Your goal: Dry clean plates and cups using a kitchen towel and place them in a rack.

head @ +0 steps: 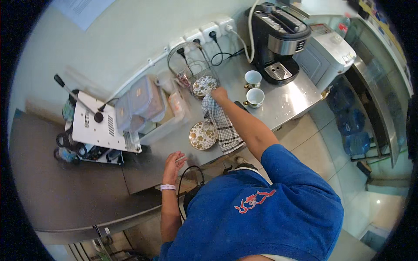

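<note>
My right hand (219, 94) is closed on a black-and-white checked cloth (228, 130), which trails down across the steel counter (174, 143). Right beside that fist is a saucer (203, 85) with a gold floral pattern; whether the hand touches it is hard to tell. A second gold-patterned saucer (202, 135) lies nearer me, at the left side of the cloth. Over the counter's front edge, my left hand (174, 164) holds nothing, its fingers apart. To the right of my right arm, two white cups (253, 78) with gold handles stand upright, one behind the other.
An espresso machine (281, 42) stands at the back right beside a white appliance (326, 52). Lidded plastic containers (145, 98) fill a clear bin (163, 130) on the left. Further left is a white lever machine (101, 124). Cords run from wall sockets (209, 31).
</note>
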`<action>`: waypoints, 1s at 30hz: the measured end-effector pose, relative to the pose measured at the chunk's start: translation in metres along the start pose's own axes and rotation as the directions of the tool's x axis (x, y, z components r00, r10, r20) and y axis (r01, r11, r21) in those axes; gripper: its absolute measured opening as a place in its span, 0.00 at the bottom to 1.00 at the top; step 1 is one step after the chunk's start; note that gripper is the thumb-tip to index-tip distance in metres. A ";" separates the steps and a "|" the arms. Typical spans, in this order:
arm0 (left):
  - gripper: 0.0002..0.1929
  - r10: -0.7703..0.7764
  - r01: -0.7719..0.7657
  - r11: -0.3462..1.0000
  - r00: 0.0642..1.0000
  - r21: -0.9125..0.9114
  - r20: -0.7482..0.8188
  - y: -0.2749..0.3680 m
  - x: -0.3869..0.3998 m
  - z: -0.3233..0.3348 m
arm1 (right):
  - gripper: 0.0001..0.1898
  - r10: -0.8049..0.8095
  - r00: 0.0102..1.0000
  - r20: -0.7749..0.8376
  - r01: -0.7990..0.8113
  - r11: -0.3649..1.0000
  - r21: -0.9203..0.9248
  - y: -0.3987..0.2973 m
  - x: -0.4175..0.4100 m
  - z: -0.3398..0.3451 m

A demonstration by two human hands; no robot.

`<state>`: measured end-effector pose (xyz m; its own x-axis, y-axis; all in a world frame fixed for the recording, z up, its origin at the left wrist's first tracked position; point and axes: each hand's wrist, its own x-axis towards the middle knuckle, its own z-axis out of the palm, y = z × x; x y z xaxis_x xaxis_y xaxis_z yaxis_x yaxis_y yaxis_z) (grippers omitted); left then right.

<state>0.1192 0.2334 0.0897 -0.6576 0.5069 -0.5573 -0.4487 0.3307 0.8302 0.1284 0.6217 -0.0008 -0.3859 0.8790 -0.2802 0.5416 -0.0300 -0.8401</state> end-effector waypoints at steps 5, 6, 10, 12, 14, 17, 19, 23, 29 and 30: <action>0.16 -0.019 0.018 0.998 1.000 -0.053 -0.018 -0.021 -0.002 -0.040 | 0.21 0.002 0.999 -0.052 0.000 1.000 0.030 0.004 0.006 -0.005; 0.16 -0.006 0.004 0.998 1.000 -0.066 -0.022 -0.024 -0.004 -0.045 | 0.21 0.042 0.997 -0.060 -0.038 0.997 0.069 0.003 0.004 -0.007; 0.16 -0.004 0.003 0.996 1.000 -0.093 -0.011 -0.028 -0.007 -0.056 | 0.22 0.018 0.997 -0.073 -0.016 1.000 0.027 0.005 0.006 -0.006; 0.16 0.006 -0.006 0.995 1.000 -0.102 0.000 -0.028 -0.008 -0.053 | 0.25 0.127 0.992 -0.005 -0.127 0.992 0.015 0.008 0.012 -0.005; 0.16 -0.009 0.009 0.994 1.000 -0.111 0.001 -0.026 -0.008 -0.050 | 0.26 0.115 0.993 -0.022 -0.115 0.993 0.004 0.013 0.017 -0.002; 0.15 -0.021 0.022 0.993 1.000 -0.117 0.012 -0.021 0.001 -0.040 | 0.27 0.086 0.995 -0.051 -0.084 0.996 0.026 0.023 0.029 -0.006; 0.14 -0.027 0.028 0.991 1.000 -0.127 0.009 -0.018 0.006 -0.038 | 0.27 0.069 0.996 -0.049 -0.066 0.997 0.045 0.023 0.026 -0.009; 0.16 -0.026 0.027 0.999 0.998 -0.018 0.056 -0.015 0.025 -0.028 | 0.26 0.080 0.996 0.039 -0.084 0.992 0.097 0.012 0.009 -0.025; 0.16 0.082 -0.111 0.974 0.985 0.195 0.152 -0.012 0.070 0.009 | 0.28 -0.146 0.905 0.401 0.296 0.892 -0.343 0.000 -0.054 -0.077; 0.15 0.122 -0.173 0.947 0.974 0.271 0.193 -0.012 0.080 0.019 | 0.29 -0.167 0.808 0.565 0.493 0.717 -0.493 0.009 -0.059 -0.079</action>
<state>0.0832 0.2851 0.0357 -0.5784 0.6874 -0.4392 -0.1473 0.4416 0.8851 0.2152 0.6074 0.0447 -0.8242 0.4468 -0.3481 0.5664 0.6465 -0.5111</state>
